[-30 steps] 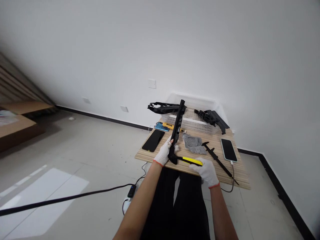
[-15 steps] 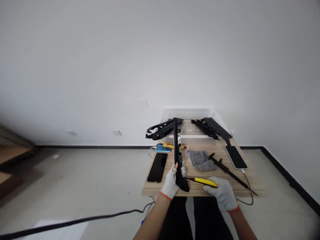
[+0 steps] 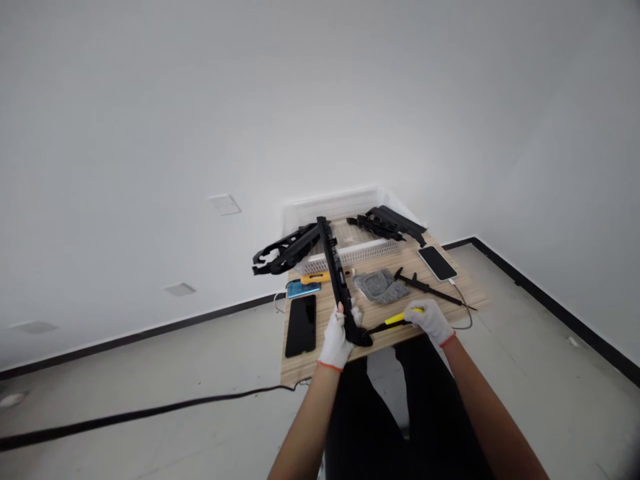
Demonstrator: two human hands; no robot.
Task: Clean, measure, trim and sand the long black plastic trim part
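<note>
My left hand (image 3: 335, 339), in a white knit glove with an orange cuff, is closed around the lower part of a long black plastic part (image 3: 333, 267). That part slants upward, its far end over the basket. In my gloved right hand (image 3: 431, 321) is a yellow-and-black utility knife (image 3: 395, 320), gripped by its handle. The knife's tip points left and meets or nearly meets the part's rounded lower end; the exact contact is too small to make out. A crumpled grey cloth (image 3: 380, 287) lies just beyond the knife.
Behind stands a white plastic basket (image 3: 373, 252) with more black parts (image 3: 293, 250) at its left and others (image 3: 387, 223) at its right. On the wooden table (image 3: 305, 367) lie a black phone (image 3: 301, 325), a charging phone (image 3: 437, 263), black calipers (image 3: 430, 289), a yellow-handled tool (image 3: 316, 278) and a blue device (image 3: 303, 289).
The head view has turned and tilted, so the table appears rotated and shifted left. Both hands keep their holds, and the knife stays by the part's lower end.
</note>
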